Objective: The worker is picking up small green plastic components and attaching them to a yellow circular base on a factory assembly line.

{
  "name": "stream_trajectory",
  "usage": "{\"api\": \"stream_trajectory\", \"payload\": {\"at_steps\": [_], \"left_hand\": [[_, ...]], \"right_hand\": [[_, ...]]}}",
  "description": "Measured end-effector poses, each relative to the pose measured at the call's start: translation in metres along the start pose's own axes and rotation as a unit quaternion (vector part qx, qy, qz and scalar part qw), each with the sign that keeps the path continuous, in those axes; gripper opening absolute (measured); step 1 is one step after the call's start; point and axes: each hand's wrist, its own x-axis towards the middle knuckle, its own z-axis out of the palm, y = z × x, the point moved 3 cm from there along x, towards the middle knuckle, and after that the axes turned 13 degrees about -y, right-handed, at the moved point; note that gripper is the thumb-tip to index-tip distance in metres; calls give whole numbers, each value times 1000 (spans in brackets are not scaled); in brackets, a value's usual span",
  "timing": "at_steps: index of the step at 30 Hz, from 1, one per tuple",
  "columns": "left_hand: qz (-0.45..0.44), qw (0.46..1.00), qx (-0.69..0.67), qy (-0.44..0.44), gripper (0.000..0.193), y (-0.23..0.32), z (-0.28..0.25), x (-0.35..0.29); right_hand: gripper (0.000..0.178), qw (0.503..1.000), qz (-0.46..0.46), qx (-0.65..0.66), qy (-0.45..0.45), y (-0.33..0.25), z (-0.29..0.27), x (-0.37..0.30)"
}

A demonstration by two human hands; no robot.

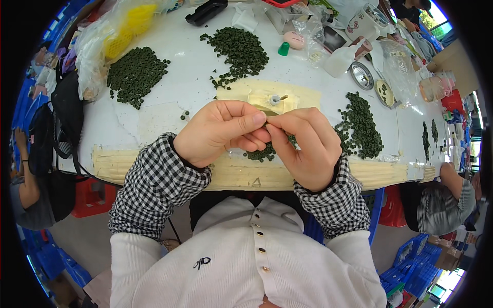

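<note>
My left hand (226, 131) and my right hand (307, 146) meet above the near part of the table, both pinched shut. Their fingertips come together on something small and dark, mostly hidden, that I cannot make out. Right behind them, a fixture with a short upright metal pin (277, 99) is set on a cream-coloured pad (233, 94). Under my hands lies a small heap of dark green ring-shaped pieces (261, 154), partly covered by the fingers. A larger heap of the same green rings (365, 131) spreads to the right of my right hand.
More green rings lie in a far-left heap (136, 74) and a far-middle heap (239, 51). Cream tape (246, 172) runs along the near table edge. At the back right are a green cap (283, 49), a white bottle (339, 61) and a round metal tin (361, 75). Other people sit at both sides.
</note>
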Motion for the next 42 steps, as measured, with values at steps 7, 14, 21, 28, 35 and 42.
{"api": "stream_trajectory", "payload": {"at_steps": [7,14,21,28,35,42], "left_hand": [[5,1000,-2,-12,18,1,1,-1],[16,1000,-12,-18,19,-1,1,0],[31,998,-48,-19,22,-3,0,1],[42,998,-39,-24,20,-3,2,1],[45,996,66,29,17,0,1,1],[80,983,153,60,19,6,5,-2]], "right_hand": [[23,990,76,120,-15,1,-2,-1],[26,1000,2,-11,-11,-2,1,-1],[27,1000,-3,-1,-8,-3,2,0],[24,988,73,134,-38,7,0,-3],[23,995,46,78,-31,5,-2,0],[23,999,17,28,-32,9,1,-2]]}}
